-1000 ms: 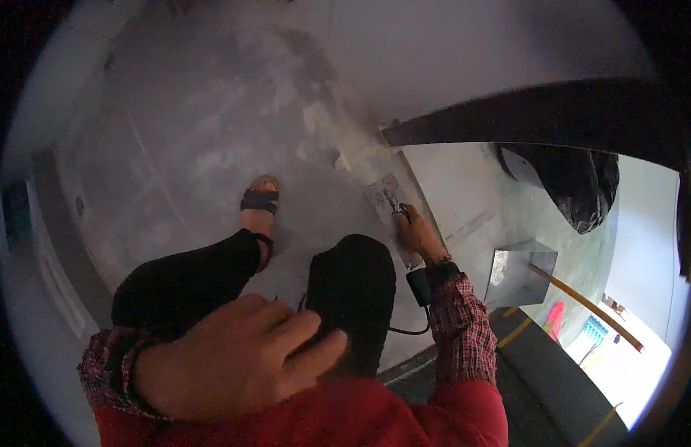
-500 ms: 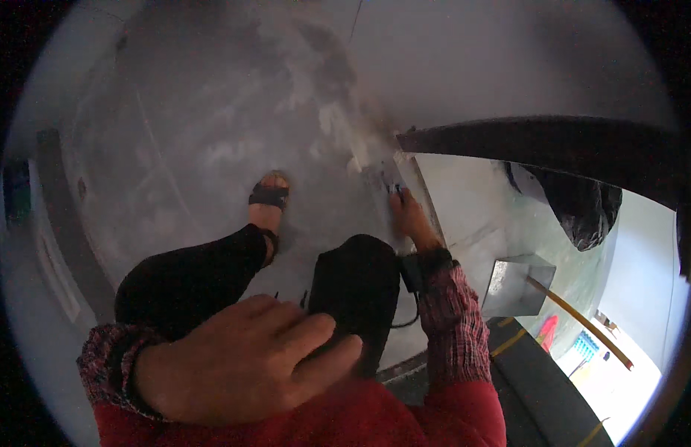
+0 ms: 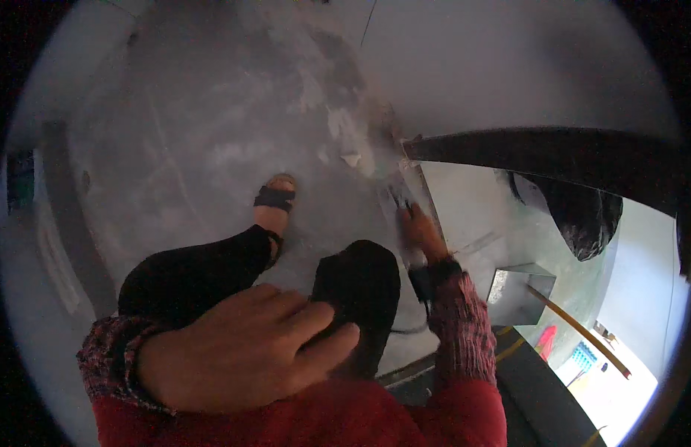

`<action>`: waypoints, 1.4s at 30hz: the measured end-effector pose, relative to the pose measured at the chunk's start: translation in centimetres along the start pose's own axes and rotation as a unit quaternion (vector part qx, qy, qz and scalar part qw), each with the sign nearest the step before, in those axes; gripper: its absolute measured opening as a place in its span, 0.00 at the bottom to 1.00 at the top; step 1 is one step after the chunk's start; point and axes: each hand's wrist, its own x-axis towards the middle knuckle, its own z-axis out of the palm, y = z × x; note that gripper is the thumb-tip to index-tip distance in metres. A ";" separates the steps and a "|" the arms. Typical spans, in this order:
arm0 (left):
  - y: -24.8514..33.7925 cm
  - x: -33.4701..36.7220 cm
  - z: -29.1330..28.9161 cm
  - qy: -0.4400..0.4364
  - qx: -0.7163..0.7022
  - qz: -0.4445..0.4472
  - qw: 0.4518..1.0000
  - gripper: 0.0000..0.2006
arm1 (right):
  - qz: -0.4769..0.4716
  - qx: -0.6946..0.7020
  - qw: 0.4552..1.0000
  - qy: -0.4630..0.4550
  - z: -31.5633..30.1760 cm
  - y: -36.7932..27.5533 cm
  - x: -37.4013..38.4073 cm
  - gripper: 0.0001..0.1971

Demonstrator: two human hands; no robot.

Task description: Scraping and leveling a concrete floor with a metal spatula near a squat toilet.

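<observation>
My right hand [image 3: 422,229] reaches down to the floor beside the doorway edge. Its fingers close on a small dark thing, thin at its tip, that is blurred and too small to name. Across my lap hangs my left hand [image 3: 237,350], back upward, with loosely bent fingers somewhat apart. Nothing shows in it, though its palm is hidden. Under my right wrist is a small black box [image 3: 420,285] with a cable [image 3: 411,329].
A grey floor [image 3: 211,141] with pale smears spreads ahead. A dark beam-like edge [image 3: 546,149] juts in from the right. Beyond it are a black plastic bag [image 3: 584,220] and a metal dustpan-like scoop [image 3: 509,294] with a wooden handle [image 3: 584,331]. My sandalled foot [image 3: 274,201] stands left of centre.
My right hand has drawn slightly back toward me along the floor edge, with the small dark thing in it. The view has shifted a little. My left hand stays nearly still.
</observation>
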 end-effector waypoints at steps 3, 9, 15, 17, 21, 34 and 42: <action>0.4 -0.1 -0.8 -0.015 -0.003 0.010 1.000 0.24 | -0.053 -0.076 0.995 0.028 0.1 3.2 -2.2 0.25; 1.2 0.8 -1.3 -0.019 0.008 0.032 0.999 0.24 | -0.131 -0.179 0.974 0.046 -2.5 2.5 6.0 0.26; 1.0 0.4 -0.6 -0.005 0.005 0.021 1.000 0.26 | -0.139 -0.057 0.980 0.127 0.9 8.4 3.8 0.25; 0.9 0.3 -0.3 -0.017 0.004 0.016 1.000 0.27 | -0.237 -0.074 0.960 0.125 1.5 6.3 5.0 0.25; 1.5 1.3 -0.4 -0.031 0.019 0.029 0.999 0.27 | -0.230 -0.168 0.951 0.118 -2.0 0.6 8.8 0.25; 1.2 -0.6 -1.0 -0.018 0.017 0.017 1.000 0.24 | -0.042 -0.058 0.997 -0.008 1.2 1.2 -0.8 0.25; 1.1 -0.4 -0.8 0.014 0.051 0.021 0.998 0.23 | -0.187 -0.072 0.980 -0.016 -1.3 -2.8 3.0 0.23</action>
